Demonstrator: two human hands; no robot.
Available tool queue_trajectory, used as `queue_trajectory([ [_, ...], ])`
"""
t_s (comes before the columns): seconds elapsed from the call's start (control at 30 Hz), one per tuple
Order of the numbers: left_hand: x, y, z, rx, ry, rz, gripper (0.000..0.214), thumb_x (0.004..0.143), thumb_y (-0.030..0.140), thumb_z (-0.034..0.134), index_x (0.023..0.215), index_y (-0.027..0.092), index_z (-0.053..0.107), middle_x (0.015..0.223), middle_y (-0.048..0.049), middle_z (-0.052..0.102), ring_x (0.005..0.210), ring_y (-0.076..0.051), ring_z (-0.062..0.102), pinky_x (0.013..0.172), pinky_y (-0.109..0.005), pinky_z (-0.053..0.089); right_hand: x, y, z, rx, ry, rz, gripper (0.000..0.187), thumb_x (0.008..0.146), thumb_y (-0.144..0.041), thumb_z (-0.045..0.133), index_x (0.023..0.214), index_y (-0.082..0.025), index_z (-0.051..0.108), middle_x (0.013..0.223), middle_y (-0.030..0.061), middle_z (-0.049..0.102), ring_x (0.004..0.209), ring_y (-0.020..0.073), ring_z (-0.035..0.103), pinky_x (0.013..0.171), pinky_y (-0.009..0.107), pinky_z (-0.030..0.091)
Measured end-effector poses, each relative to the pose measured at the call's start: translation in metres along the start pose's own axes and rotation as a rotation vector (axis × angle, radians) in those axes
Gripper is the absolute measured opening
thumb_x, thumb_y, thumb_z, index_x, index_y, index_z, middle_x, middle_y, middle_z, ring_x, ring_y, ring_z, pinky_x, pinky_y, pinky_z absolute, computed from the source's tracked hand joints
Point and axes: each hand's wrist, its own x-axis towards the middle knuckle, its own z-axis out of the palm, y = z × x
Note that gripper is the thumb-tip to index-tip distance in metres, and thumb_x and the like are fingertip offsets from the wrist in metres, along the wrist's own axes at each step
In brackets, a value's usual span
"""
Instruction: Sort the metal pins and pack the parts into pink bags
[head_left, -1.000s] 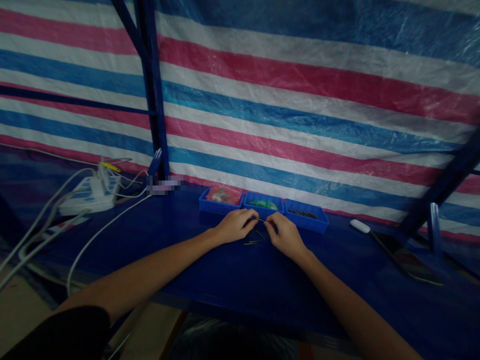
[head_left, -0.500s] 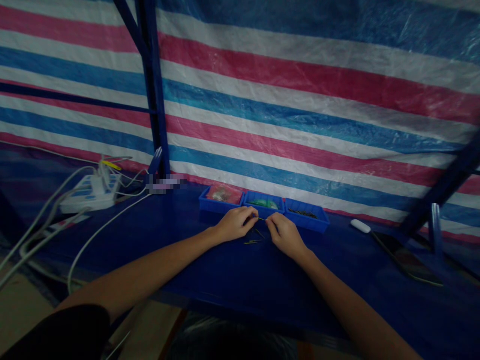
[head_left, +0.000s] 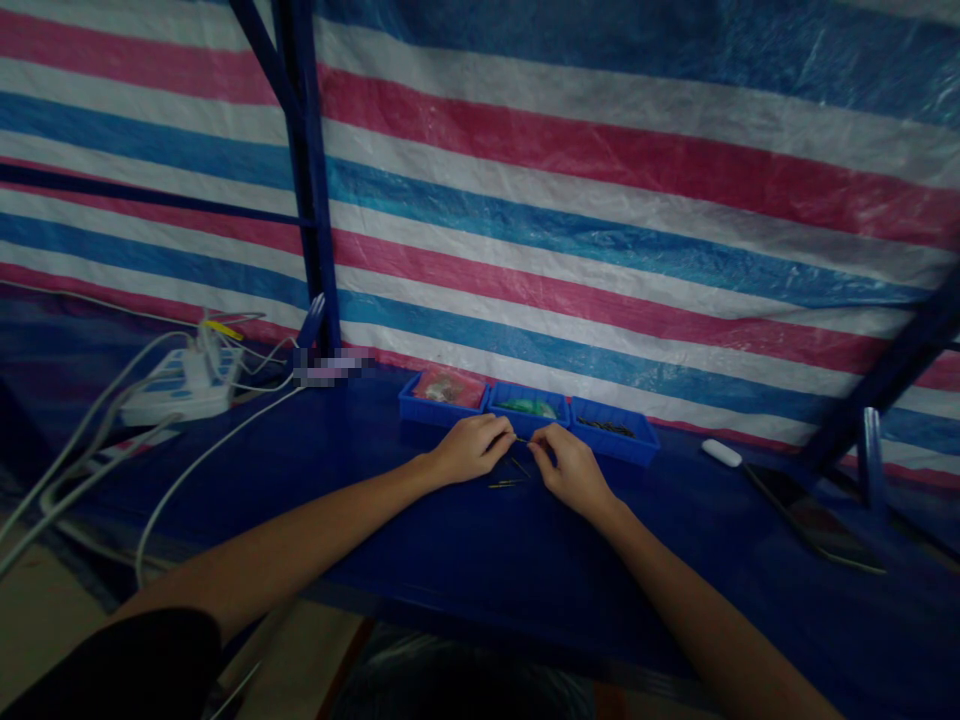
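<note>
My left hand [head_left: 472,448] and my right hand [head_left: 568,468] meet over the blue table, fingertips pinched on opposite ends of a thin short rod [head_left: 522,440]. The rod is too small to name by kind. Just below it, several similar thin dark and yellowish rods [head_left: 506,484] lie on the table between my hands. Right behind my hands stand three blue bins in a row. The left bin [head_left: 431,411] holds a red bag [head_left: 450,388], the middle bin [head_left: 559,417] a green bag [head_left: 531,407], and the right bin [head_left: 622,451] many thin dark pieces [head_left: 604,427].
A white power strip [head_left: 176,390] with tangled cables [head_left: 195,467] occupies the table's left side. To the right lie a small white case [head_left: 721,453] and a dark phone [head_left: 814,520]. Blue metal posts [head_left: 304,180] and a striped plastic sheet [head_left: 570,210] rise behind the table.
Both hands keep nearly the same place. The rod between the fingertips looks slightly turned, and the fingers have shifted a little on it.
</note>
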Motion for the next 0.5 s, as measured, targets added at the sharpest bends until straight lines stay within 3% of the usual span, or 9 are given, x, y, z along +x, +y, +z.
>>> queue_trajectory([
  [0.1, 0.002, -0.004, -0.001, 0.021, -0.042, -0.015, 0.023, 0.093, 0.03, 0.037, 0.089, 0.017, 0.056, 0.083, -0.0043, 0.062, 0.078, -0.016, 0.058, 0.074, -0.03, 0.045, 0.003, 0.003, -0.008, -0.021, 0.051, -0.009, 0.016, 0.09, -0.024, 0.041, 0.083, -0.02, 0.055, 0.079, 0.0053, 0.06, 0.074, 0.0179, 0.058, 0.069, 0.029, 0.044],
  [0.27, 0.008, -0.017, -0.014, -0.009, -0.149, -0.065, 0.025, 0.094, 0.033, 0.038, 0.099, 0.017, 0.057, 0.098, -0.0067, 0.063, 0.093, -0.018, 0.058, 0.085, -0.032, 0.044, 0.009, 0.022, -0.034, -0.059, 0.308, 0.062, 0.019, 0.09, -0.029, 0.04, 0.082, -0.019, 0.054, 0.075, 0.0055, 0.059, 0.07, 0.0181, 0.056, 0.068, 0.029, 0.043],
  [0.4, 0.007, -0.018, -0.024, -0.056, -0.351, -0.036, 0.036, 0.092, 0.042, 0.041, 0.117, 0.018, 0.053, 0.117, -0.0096, 0.059, 0.11, -0.02, 0.053, 0.095, -0.033, 0.039, 0.005, 0.052, -0.051, -0.237, 0.499, 0.296, 0.022, 0.088, -0.034, 0.041, 0.092, -0.017, 0.054, 0.078, 0.0076, 0.059, 0.075, 0.0216, 0.056, 0.071, 0.033, 0.043],
  [0.5, 0.001, -0.01, -0.021, -0.046, -0.505, -0.057, 0.062, 0.084, 0.056, 0.049, 0.133, 0.02, 0.041, 0.131, -0.0142, 0.051, 0.12, -0.027, 0.047, 0.097, -0.039, 0.038, -0.002, 0.074, -0.055, -0.363, 0.5, 0.405, 0.032, 0.084, -0.034, 0.046, 0.107, -0.013, 0.051, 0.083, 0.0099, 0.058, 0.083, 0.0256, 0.054, 0.075, 0.037, 0.042],
])
